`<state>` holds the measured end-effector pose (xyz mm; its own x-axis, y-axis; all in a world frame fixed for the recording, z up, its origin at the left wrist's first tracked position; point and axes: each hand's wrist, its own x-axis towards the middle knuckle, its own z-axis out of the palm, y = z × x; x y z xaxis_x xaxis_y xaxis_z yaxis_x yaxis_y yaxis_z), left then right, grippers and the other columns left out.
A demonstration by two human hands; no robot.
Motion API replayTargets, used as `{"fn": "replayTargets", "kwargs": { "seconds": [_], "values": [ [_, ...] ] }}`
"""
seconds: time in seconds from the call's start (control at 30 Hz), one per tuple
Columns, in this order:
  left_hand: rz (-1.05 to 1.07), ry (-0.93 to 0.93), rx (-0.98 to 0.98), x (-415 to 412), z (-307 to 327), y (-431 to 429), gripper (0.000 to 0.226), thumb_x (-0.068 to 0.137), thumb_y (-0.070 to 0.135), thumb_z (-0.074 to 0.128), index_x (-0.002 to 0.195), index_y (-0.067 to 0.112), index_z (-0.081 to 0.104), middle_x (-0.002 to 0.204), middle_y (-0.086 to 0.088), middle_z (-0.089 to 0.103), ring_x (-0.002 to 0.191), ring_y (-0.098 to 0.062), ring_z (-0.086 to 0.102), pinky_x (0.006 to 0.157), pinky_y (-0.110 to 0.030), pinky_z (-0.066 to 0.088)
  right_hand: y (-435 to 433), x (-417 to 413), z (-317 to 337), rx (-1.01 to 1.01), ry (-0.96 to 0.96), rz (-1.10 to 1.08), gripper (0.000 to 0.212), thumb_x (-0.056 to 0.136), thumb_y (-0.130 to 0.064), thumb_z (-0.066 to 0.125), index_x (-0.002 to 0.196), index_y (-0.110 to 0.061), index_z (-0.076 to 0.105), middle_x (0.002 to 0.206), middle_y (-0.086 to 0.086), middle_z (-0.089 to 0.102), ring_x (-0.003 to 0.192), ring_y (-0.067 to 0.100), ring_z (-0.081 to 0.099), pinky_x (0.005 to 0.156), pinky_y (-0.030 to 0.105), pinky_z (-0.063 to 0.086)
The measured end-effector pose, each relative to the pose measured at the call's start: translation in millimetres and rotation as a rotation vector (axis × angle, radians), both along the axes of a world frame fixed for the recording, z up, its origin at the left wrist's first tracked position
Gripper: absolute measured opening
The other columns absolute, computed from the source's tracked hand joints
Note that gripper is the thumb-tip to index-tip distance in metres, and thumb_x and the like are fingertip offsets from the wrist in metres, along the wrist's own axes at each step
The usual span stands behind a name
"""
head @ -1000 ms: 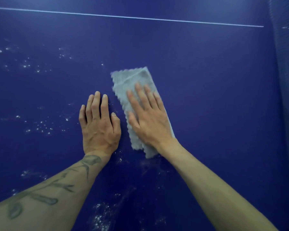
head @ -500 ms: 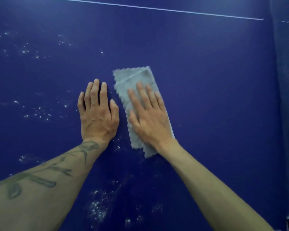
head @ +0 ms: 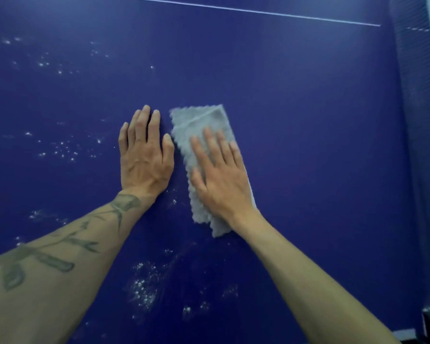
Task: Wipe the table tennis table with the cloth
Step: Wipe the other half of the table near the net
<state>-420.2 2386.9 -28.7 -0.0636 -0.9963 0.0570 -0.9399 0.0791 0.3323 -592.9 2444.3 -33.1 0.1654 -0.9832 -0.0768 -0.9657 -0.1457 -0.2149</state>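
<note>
Flat right hand [head: 221,180] presses folded grey cloth [head: 199,120], flat left hand [head: 144,157] the blue desk [head: 308,120]; ungripped, the cloth may slip.

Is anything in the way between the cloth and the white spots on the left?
Yes. The left hand lies flat on the table right beside the cloth, between it and those white specks. The right hand presses the cloth.
</note>
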Motion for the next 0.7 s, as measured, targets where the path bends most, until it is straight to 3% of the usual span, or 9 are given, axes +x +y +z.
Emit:
{"fn": "replayTargets", "kwargs": {
  "seconds": [0.07,0.2,0.3,0.37,0.53,0.7],
  "values": [
    [-0.022,0.022,-0.012,6.6,4.7,11.0,0.055,0.109,0.031,0.033,0.158,0.006,0.038,0.167,-0.014,0.032,0.157,-0.029,0.027,0.131,-0.047,0.012,23.0,-23.7,-1.4,0.005,0.015,0.074,0.065,0.111,-0.044,0.029,0.171,-0.026,0.013,0.179,0.003,0.002,0.166,0.021,-0.001,0.133,0.049,0.011],
    [-0.028,-0.003,-0.018,20.7,12.7,64.4,0.055,0.108,0.03,0.039,0.158,0.006,0.038,0.166,-0.014,0.033,0.156,-0.03,0.029,0.131,-0.047,0.014,19.5,-65.8,7.0,0.076,0.027,-0.267,0.065,0.11,-0.046,0.023,0.171,-0.028,0.008,0.18,0.0,-0.002,0.165,0.02,-0.005,0.134,0.047,0.006],
    [-0.068,-0.077,0.008,32.0,3.2,104.1,0.056,0.107,0.029,0.039,0.158,0.005,0.038,0.167,-0.015,0.033,0.156,-0.032,0.029,0.13,-0.052,0.018,-6.5,-34.7,10.5,0.075,0.02,-0.427,0.067,0.11,-0.047,0.015,0.171,-0.025,0.004,0.179,0.005,-0.005,0.165,0.024,-0.006,0.133,0.05,0.004],
    [-0.085,-0.129,0.01,37.9,-5.4,113.9,0.056,0.108,0.03,0.037,0.159,0.005,0.038,0.168,-0.015,0.032,0.157,-0.032,0.027,0.129,-0.054,0.019,-14.5,-1.0,6.5,0.06,0.002,-0.376,0.068,0.108,-0.048,0.015,0.171,-0.024,0.007,0.179,0.007,-0.002,0.165,0.026,-0.002,0.133,0.05,0.005],
    [-0.085,-0.119,0.004,39.2,-11.1,113.0,0.056,0.108,0.031,0.034,0.159,0.006,0.037,0.168,-0.014,0.031,0.158,-0.031,0.026,0.129,-0.054,0.019,44.3,26.6,1.5,0.017,0.002,0.041,0.066,0.111,-0.044,0.031,0.171,-0.024,0.012,0.179,0.005,0.001,0.166,0.023,0.0,0.133,0.049,0.012],
    [-0.077,-0.117,0.034,40.5,-9.4,113.6,0.058,0.107,0.032,0.033,0.16,0.008,0.034,0.168,-0.013,0.029,0.158,-0.03,0.024,0.129,-0.054,0.017,43.2,-36.1,4.5,0.067,0.041,-0.25,0.066,0.109,-0.047,0.025,0.171,-0.027,0.014,0.179,0.002,0.003,0.166,0.021,-0.001,0.133,0.048,0.011]
  ]
}}
